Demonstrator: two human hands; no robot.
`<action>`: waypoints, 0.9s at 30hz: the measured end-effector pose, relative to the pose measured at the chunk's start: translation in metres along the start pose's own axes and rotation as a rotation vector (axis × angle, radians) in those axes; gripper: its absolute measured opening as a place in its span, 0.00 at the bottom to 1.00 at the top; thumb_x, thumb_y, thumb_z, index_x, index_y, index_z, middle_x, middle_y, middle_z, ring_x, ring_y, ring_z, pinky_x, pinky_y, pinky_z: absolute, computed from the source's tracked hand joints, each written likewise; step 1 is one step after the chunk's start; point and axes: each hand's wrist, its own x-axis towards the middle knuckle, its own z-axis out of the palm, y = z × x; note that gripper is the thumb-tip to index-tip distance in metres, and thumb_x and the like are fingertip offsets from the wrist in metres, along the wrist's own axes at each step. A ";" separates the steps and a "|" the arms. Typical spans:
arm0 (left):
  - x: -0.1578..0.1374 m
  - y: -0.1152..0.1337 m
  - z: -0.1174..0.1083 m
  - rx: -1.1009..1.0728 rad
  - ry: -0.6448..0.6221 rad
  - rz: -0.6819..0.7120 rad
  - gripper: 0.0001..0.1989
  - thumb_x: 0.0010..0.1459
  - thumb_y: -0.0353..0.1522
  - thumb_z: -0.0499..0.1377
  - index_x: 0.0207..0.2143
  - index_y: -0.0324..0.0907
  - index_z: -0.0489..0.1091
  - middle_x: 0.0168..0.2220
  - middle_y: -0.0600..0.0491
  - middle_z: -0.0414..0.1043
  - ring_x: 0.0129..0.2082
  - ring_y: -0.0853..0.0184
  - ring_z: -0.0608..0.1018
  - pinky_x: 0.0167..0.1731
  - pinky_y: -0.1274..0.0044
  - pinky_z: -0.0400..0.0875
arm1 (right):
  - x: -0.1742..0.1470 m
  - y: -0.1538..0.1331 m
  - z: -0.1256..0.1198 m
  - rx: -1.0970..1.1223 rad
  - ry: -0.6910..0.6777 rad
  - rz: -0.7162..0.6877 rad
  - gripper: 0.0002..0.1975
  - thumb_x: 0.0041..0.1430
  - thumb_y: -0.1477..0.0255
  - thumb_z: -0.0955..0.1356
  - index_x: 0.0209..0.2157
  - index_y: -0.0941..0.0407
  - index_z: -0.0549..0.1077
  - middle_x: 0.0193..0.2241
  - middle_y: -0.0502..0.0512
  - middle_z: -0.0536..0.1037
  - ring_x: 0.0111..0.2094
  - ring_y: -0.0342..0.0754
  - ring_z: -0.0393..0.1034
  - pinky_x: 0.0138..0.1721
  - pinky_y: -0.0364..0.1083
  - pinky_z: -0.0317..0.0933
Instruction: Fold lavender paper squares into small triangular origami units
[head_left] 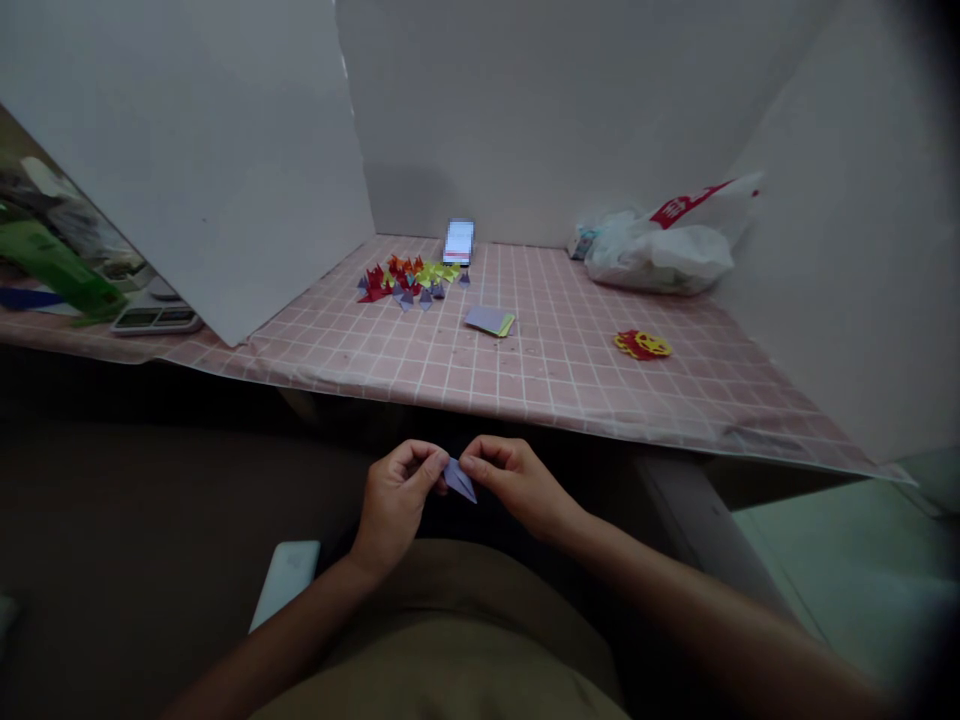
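Observation:
A small piece of folded purple paper (460, 482) is held between my two hands, above my lap and in front of the table edge. My left hand (399, 492) pinches its upper left side between thumb and fingers. On the other side, my right hand (517, 480) pinches the upper right corner. The paper's pointed end hangs down between them. Beyond, on the table, lies a stack of square paper sheets (489, 320), purple on top with yellow-green showing beneath. Left of the stack sits a cluster of small folded paper pieces (409, 282) in red, orange, yellow and purple.
A phone (459, 242) leans at the back of the pink checked table (555, 360). White plastic bags (660, 255) lie at the back right, with red and yellow pieces (642, 345) nearer. A scale (156, 316) stands behind the left white panel (225, 160). A pale slab-like object (286, 578) lies beside me.

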 end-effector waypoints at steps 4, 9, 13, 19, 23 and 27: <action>-0.001 -0.001 0.001 0.036 0.019 0.028 0.09 0.55 0.35 0.64 0.26 0.40 0.74 0.21 0.57 0.72 0.23 0.69 0.73 0.26 0.79 0.68 | -0.001 -0.001 0.001 -0.113 0.029 -0.042 0.12 0.60 0.67 0.68 0.24 0.57 0.71 0.22 0.48 0.73 0.25 0.43 0.65 0.29 0.43 0.60; -0.002 -0.004 0.001 0.078 0.050 0.064 0.08 0.56 0.35 0.63 0.28 0.40 0.73 0.22 0.57 0.72 0.23 0.70 0.73 0.26 0.80 0.68 | 0.000 -0.001 0.002 -0.103 0.039 -0.037 0.12 0.61 0.67 0.67 0.25 0.57 0.72 0.21 0.48 0.72 0.24 0.43 0.65 0.29 0.43 0.59; 0.000 -0.005 -0.001 0.063 0.082 0.074 0.08 0.58 0.35 0.62 0.29 0.40 0.72 0.21 0.57 0.71 0.22 0.71 0.73 0.25 0.80 0.68 | 0.000 -0.001 0.001 -0.068 -0.005 0.039 0.10 0.60 0.68 0.67 0.26 0.57 0.72 0.20 0.48 0.72 0.23 0.42 0.66 0.29 0.43 0.59; 0.002 -0.004 -0.005 -0.013 -0.001 -0.031 0.08 0.53 0.34 0.65 0.28 0.39 0.71 0.23 0.55 0.75 0.24 0.69 0.77 0.26 0.79 0.72 | 0.002 0.001 -0.005 -0.214 0.059 -0.045 0.10 0.60 0.71 0.67 0.25 0.57 0.70 0.20 0.47 0.72 0.24 0.43 0.65 0.28 0.43 0.57; 0.001 -0.008 -0.004 -0.066 0.040 -0.044 0.08 0.52 0.34 0.66 0.28 0.39 0.72 0.26 0.54 0.76 0.27 0.67 0.80 0.31 0.77 0.75 | 0.003 0.002 -0.007 -0.136 0.091 -0.039 0.11 0.63 0.66 0.66 0.28 0.57 0.72 0.21 0.48 0.73 0.24 0.43 0.67 0.30 0.44 0.60; 0.000 -0.012 -0.002 -0.103 0.071 -0.018 0.08 0.53 0.34 0.66 0.28 0.39 0.71 0.28 0.55 0.76 0.28 0.68 0.80 0.33 0.76 0.76 | 0.004 0.004 -0.004 0.002 0.094 -0.001 0.08 0.58 0.67 0.70 0.30 0.57 0.72 0.23 0.46 0.73 0.23 0.42 0.67 0.28 0.43 0.60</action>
